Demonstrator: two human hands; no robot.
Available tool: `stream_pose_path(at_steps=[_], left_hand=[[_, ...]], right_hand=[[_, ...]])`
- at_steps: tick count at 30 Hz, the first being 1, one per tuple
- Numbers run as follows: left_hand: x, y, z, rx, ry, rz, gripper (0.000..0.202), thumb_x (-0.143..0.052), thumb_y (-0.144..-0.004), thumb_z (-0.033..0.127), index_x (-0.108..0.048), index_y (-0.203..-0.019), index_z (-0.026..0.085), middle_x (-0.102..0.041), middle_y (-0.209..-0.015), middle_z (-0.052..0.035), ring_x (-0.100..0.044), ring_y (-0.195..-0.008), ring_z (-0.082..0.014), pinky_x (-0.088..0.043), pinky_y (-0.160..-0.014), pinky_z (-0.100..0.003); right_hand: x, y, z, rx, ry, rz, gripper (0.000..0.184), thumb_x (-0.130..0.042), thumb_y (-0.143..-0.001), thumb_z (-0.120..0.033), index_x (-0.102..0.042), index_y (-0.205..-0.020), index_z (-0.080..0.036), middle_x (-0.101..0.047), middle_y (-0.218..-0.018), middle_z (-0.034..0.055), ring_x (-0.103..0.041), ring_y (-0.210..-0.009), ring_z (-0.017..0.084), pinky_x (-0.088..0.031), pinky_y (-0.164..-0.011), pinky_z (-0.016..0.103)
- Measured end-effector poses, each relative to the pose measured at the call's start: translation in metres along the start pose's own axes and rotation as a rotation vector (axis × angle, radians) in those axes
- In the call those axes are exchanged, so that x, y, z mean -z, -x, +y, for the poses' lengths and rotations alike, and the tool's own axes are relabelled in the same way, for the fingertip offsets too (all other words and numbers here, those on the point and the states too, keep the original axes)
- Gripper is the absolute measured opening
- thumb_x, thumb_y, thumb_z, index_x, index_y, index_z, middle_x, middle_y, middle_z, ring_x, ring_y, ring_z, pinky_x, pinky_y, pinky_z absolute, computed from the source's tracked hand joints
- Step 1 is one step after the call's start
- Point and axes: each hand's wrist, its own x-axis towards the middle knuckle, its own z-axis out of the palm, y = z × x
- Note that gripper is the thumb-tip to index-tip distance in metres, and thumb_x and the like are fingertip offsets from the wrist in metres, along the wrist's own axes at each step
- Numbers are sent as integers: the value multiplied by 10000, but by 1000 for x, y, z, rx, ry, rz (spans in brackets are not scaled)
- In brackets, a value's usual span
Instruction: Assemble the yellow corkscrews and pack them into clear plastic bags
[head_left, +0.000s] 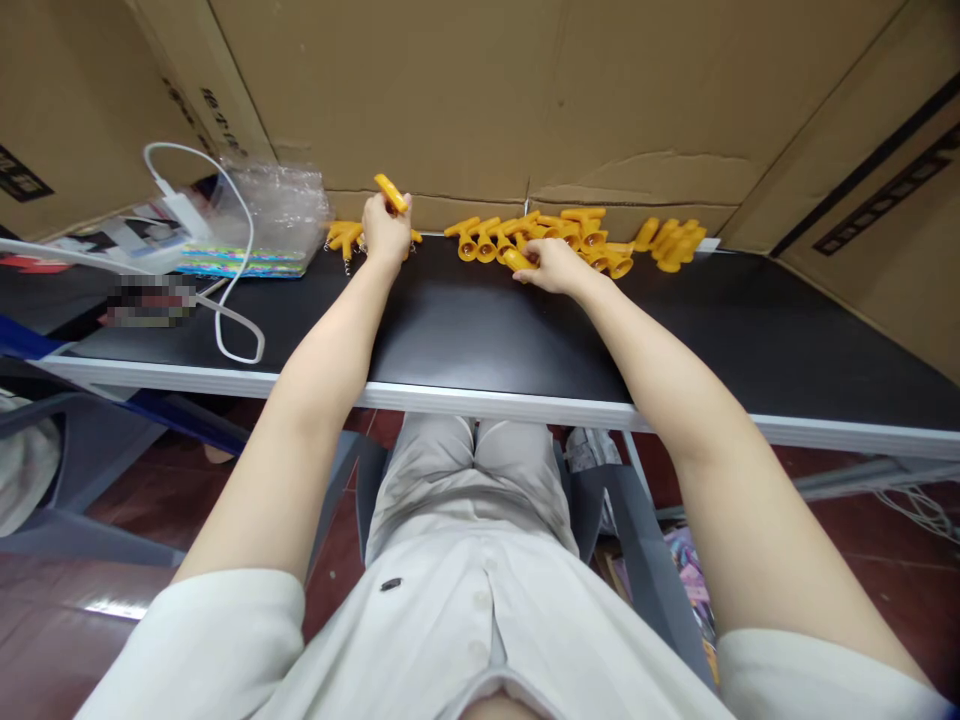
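Note:
At the back of the black table, my left hand (385, 228) is closed around a yellow corkscrew handle (391, 192), which sticks up above the fingers. Beneath and beside that hand lie several yellow T-shaped corkscrew handles (345, 236) with metal spirals. My right hand (553, 266) pinches a yellow corkscrew piece (517, 260); its far end is hidden by the fingers. Around it, a row of yellow corkscrew pieces (486, 240) with T-shaped tops and flared cup ends lies against the cardboard. Farther right stands a cluster of yellow pieces (671, 243).
Tall cardboard (480, 90) walls off the table's back and sides. On the left are a stack of clear plastic bags (270, 230) with colourful edges and a looped white cable (244, 355). A metal edge (487, 400) runs along the table front.

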Motion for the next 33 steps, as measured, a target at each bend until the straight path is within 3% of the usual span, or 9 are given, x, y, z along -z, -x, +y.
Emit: stream_pose_path(at_steps=[4, 9, 15, 18, 23, 29, 33], left_hand=[[-6, 10, 23, 144, 81, -6, 325, -861, -932, 357, -568, -865, 232, -712, -978, -55, -749, -1188, -300, -540, -1217, -491], [-13, 32, 51, 247, 388, -131, 442, -973, -841, 458, -588, -856, 241, -656, -789, -4, -770, -964, -251, -670, -1047, -445], [-14, 50, 74, 408, 574, -237, 301, -863, -975, 225, -576, -886, 215, -608, -700, 50, -721, -713, -130, -694, -1040, -444], [-15, 59, 89, 454, 638, -236, 231, -807, -1001, 141, -600, -927, 213, -600, -678, 64, -735, -707, -128, -699, -1038, -477], [-13, 73, 112, 515, 649, -226, 290, -717, -1067, 111, -547, -855, 213, -598, -660, 80, -677, -618, -79, -690, -1019, -357], [-13, 76, 109, 465, 560, -344, 232, -852, -993, 238, -625, -958, 207, -699, -775, 35, -782, -779, -144, -678, -951, -316], [-9, 80, 114, 472, 428, -467, 327, -833, -996, 503, -688, -1034, 212, -741, -831, -17, -815, -836, -204, -663, -825, -285]], right_hand=[[-2, 8, -3, 56, 56, 19, 364, -780, -1010, -294, -809, -1330, -122, -800, -1316, 176, -759, -1241, 363, -582, -1101, 456], [-4, 14, -6, 128, 119, 29, 382, -708, -1034, -272, -800, -1376, -129, -777, -1388, 185, -733, -1312, 386, -567, -1137, 499], [-8, 14, -6, 179, 127, 81, 415, -690, -1041, -289, -784, -1417, -138, -767, -1404, 184, -733, -1292, 388, -572, -1114, 499], [-8, 14, -6, 196, 121, 133, 402, -685, -1052, -323, -791, -1392, -137, -770, -1371, 188, -736, -1260, 387, -567, -1097, 493], [-11, 12, -5, 234, 60, 177, 395, -703, -1052, -405, -798, -1335, -146, -777, -1315, 184, -739, -1212, 379, -562, -1076, 484], [-16, 7, -3, 262, -59, 197, 368, -708, -1015, -411, -815, -1240, -141, -790, -1234, 171, -737, -1156, 360, -554, -1068, 473], [-17, 2, 2, 261, -134, 242, 403, -699, -1014, -463, -814, -1245, -153, -792, -1217, 169, -723, -1163, 368, -550, -1091, 512]])
